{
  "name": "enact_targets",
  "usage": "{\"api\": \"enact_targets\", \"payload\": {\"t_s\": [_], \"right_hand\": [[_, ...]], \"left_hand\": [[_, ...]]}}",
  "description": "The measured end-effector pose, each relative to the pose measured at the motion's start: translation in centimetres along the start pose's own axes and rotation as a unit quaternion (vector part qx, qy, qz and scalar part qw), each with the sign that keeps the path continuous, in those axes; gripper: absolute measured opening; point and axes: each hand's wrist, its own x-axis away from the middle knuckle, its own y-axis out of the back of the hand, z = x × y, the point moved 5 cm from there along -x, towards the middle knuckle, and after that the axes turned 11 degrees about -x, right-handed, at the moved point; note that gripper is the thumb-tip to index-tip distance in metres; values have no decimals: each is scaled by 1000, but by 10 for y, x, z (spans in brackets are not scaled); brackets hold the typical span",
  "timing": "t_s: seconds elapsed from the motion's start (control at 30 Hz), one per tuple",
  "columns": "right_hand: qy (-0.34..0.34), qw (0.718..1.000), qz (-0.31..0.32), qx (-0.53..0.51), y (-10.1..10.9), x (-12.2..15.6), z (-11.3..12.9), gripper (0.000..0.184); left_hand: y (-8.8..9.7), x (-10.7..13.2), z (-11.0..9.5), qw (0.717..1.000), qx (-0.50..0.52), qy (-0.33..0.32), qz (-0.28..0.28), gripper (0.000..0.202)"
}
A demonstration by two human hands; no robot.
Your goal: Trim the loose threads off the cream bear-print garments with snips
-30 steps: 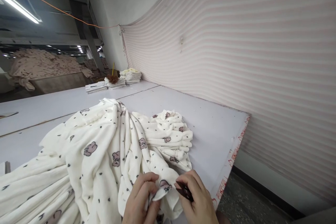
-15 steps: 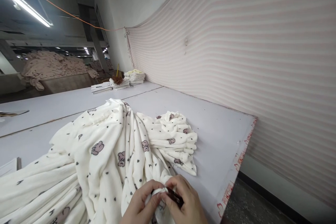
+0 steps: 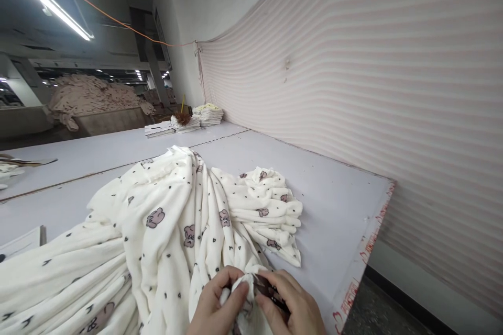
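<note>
On the table [image 3: 334, 183] I'm seeing white cloth [image 3: 155, 267] lying heaped, my left hand [image 3: 218, 301] pinching a near fold, my right hand [image 3: 294, 303] gripping a dark tool [image 3: 264, 287] so close that slipping could be nicking it.

Red print [image 3: 349, 298] on table edge [image 3: 359, 271] seems unreadable.

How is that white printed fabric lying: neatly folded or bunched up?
Bunched up: the white printed fabric lies on the table in loose, uneven folds, partly pinched by the left hand.
</note>
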Motion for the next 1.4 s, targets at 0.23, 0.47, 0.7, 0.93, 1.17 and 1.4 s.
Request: {"api": "enact_targets", "payload": {"t_s": [0.23,0.47,0.7,0.93,1.17,1.4], "right_hand": [[-17,1000,9,24,2,-5,1,18],[-83,987,20,-134,-3,-9,-8,13],[76,995,62,-3,-16,-7,-10,49],[71,995,45,53,-19,-5,-11,22],[-16,998,32,-47,-19,-13,-6,11],[-32,996,-28,-74,-7,0,-9,21]], "left_hand": [[-3,0,3,998,-52,-31,8,34],[-3,-4,0,998,-13,-28,47,35],[-3,-9,7,989,102,19,102,37],[-1,-9,15,997,-9,-5,79,41],[-3,-6,4,996,-45,-34,72,37],[3,0,7,999,-34,-9,-33,36]]}}
